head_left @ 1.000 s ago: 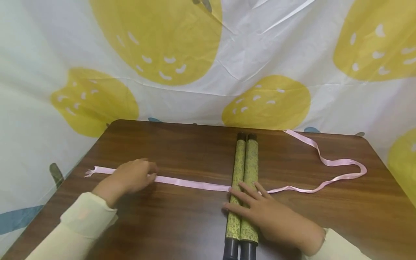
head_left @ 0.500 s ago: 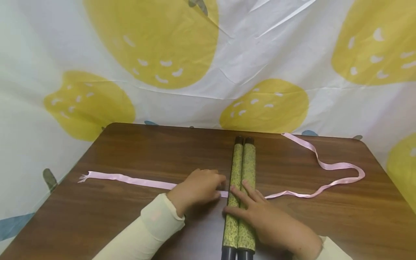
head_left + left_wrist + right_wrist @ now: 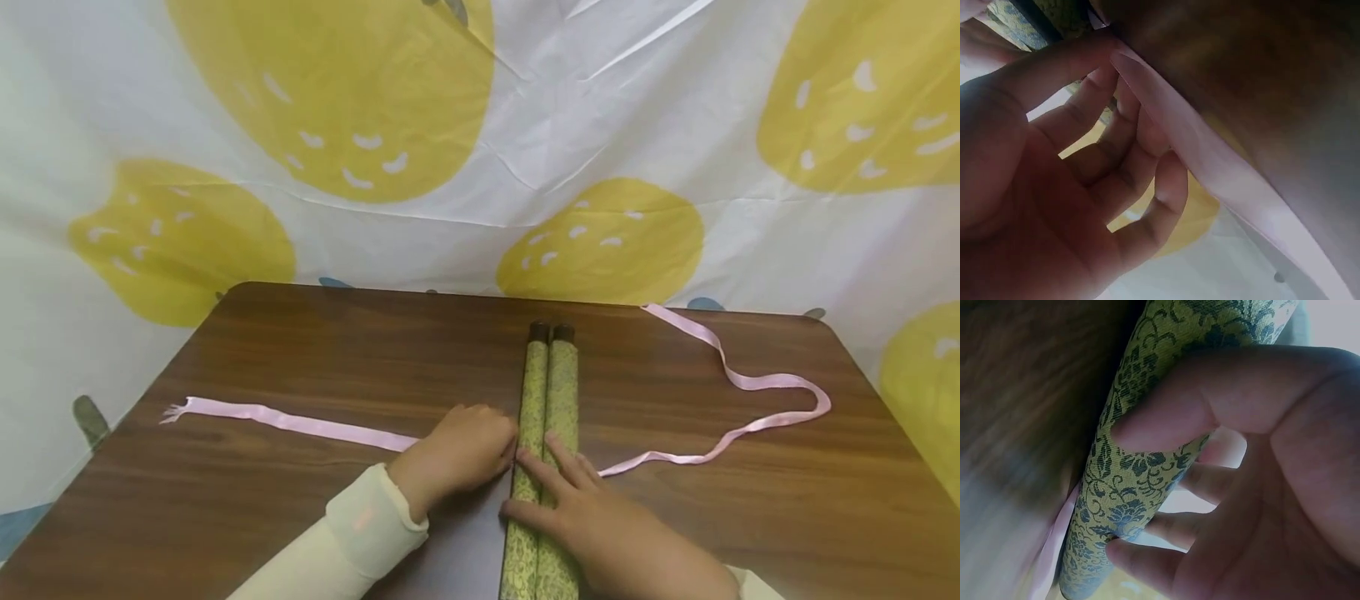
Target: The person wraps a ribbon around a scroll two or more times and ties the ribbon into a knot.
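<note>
Two rolls of a scroll (image 3: 564, 383) lie side by side on the table, covered in green-gold patterned cloth with black end knobs. A pink ribbon (image 3: 322, 427) passes under them, with a frayed end at the left. Close against the left roll, my left hand (image 3: 457, 450) pinches the ribbon; the left wrist view shows thumb and forefinger meeting on the ribbon (image 3: 1210, 156). My right hand (image 3: 600, 517) rests across both rolls with fingers spread. In the right wrist view its thumb lies along the patterned roll (image 3: 1125, 503). The near roll ends are out of frame.
The ribbon's other part (image 3: 780, 382) winds over the right side of the brown wooden table (image 3: 360, 358) to its back edge. Behind the table hangs a white cloth (image 3: 420, 250) printed with yellow lemons.
My left hand has slid right along the ribbon, from near its frayed end to the left roll, and now pinches it there. The right hand has stayed on the rolls.
</note>
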`<state>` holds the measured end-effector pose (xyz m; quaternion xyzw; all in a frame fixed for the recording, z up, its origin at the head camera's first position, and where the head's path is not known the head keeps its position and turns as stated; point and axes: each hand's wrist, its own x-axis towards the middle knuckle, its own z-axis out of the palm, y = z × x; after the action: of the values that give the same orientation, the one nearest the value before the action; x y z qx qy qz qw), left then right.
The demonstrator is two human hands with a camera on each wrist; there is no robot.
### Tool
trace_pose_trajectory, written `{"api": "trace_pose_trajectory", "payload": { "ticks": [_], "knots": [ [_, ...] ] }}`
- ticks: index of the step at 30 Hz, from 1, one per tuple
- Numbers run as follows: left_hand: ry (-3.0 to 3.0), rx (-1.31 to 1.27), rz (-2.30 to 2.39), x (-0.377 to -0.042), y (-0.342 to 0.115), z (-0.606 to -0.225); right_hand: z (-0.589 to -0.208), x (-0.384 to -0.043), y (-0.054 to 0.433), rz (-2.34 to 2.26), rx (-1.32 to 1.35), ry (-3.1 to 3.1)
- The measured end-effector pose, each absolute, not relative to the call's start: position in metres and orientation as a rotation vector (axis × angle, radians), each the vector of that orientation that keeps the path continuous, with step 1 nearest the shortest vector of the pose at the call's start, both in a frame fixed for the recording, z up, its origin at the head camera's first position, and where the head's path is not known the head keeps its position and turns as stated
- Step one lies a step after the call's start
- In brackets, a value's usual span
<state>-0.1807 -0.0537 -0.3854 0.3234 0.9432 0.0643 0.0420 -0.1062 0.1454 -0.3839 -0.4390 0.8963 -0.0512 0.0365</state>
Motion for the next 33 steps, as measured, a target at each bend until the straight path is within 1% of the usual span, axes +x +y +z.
{"api": "trace_pose_trajectory", "payload": {
  "ticks": [5, 12, 17, 25, 33],
  "knots": [
    [2.801, 1.056, 0.252, -0.185, -0.060, -0.382, -0.376, -0.105, 0.144, -0.151, -1.328, 2.690],
    [2.619, 0.882, 0.462, -0.192, -0.073, -0.368, -0.371, -0.105, 0.147, -0.153, -1.330, 2.693],
    [2.576, 0.874, 0.511, -0.195, -0.071, -0.358, -0.369, -0.106, 0.150, -0.133, -1.349, 2.710],
    [2.507, 0.817, 0.511, -0.198, -0.069, -0.357, -0.367, -0.100, 0.150, -0.001, -1.315, 2.698],
    [2.405, 0.841, 0.690, -0.203, -0.074, -0.356, -0.372, -0.088, 0.148, 0.131, -1.547, 2.704]
  ]
}}
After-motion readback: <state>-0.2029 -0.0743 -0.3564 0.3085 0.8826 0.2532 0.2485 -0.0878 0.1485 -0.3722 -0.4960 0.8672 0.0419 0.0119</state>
